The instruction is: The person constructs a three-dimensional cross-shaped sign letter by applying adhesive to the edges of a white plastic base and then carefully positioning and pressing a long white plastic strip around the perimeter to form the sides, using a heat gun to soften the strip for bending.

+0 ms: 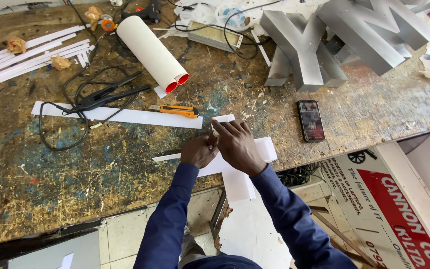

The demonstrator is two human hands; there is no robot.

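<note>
Hands (220,147) meet atop white piece (237,182) — touching.

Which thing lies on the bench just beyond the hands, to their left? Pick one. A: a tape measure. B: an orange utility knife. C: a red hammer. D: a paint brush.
B: the orange utility knife rests on a long white strip, just beyond the left hand.
</note>
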